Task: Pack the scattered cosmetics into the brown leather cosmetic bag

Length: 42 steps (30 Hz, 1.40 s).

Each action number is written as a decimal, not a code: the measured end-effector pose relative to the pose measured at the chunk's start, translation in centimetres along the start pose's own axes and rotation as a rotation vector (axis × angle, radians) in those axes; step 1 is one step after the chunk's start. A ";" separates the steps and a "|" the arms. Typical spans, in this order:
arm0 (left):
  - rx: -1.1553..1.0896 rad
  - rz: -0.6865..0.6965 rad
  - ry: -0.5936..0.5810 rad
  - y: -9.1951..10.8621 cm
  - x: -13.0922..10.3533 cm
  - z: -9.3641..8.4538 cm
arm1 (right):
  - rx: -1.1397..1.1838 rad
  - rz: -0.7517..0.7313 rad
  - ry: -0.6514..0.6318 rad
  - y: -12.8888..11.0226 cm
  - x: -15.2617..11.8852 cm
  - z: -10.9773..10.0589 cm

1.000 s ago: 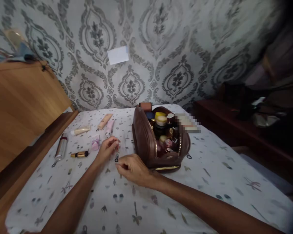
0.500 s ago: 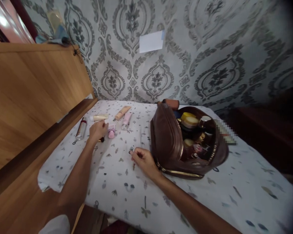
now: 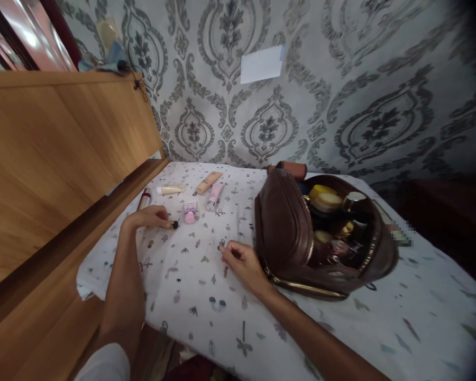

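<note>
My left hand (image 3: 148,216) is closed around one end of a small black and gold cosmetic tube (image 3: 172,225), low over the cloth at the left. Its dark end points right, toward a small pink and lilac container (image 3: 190,212). Behind them lie a cream tube (image 3: 170,189), a peach tube (image 3: 209,182) and a pink tube (image 3: 214,197). A silver cylinder with a dark red band (image 3: 145,199) is partly hidden behind my left hand. My right hand (image 3: 241,263) rests on the cloth with curled fingers; whether anything is between the fingertips does not show.
An open brown bag (image 3: 283,222) packed with cosmetics stands right of my right hand. Behind it lies a brown object (image 3: 295,169). A wooden panel (image 3: 71,127) borders the cloth-covered table (image 3: 198,301) on the left; a patterned wall (image 3: 206,106) stands behind.
My left hand has turned and drawn slightly down and left of the pink container, showing the small tube in its fingers. My right hand stays by the bag. The view has shifted left.
</note>
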<state>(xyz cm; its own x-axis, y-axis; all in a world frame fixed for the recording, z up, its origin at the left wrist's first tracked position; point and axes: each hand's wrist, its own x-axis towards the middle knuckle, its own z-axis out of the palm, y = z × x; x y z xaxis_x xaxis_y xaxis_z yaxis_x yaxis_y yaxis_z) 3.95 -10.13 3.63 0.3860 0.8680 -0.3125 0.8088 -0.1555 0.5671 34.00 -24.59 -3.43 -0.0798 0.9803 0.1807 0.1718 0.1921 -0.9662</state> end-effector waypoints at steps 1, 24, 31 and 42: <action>0.004 -0.013 0.001 -0.2 0.2 0.1 | -0.003 -0.002 0.000 0.1 0.0 0.0; -0.259 0.462 -0.440 10.8 0.4 7.4 | 0.077 0.024 -0.111 -0.6 -0.4 -0.2; -0.341 0.472 -0.369 10.7 0.4 7.2 | -0.088 -0.042 -0.070 -1.0 -0.4 -0.6; -0.244 0.517 -0.240 11.1 0.5 7.5 | -0.096 0.078 -0.002 -1.2 -0.8 -0.9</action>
<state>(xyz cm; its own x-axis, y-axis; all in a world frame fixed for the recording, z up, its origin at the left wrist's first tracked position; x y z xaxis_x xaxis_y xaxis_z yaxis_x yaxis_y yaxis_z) 16.49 -15.00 4.06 0.8129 0.5742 -0.0976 0.3768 -0.3907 0.8399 34.75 -25.58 -2.23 -0.0645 0.9924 0.1052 0.2708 0.1189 -0.9553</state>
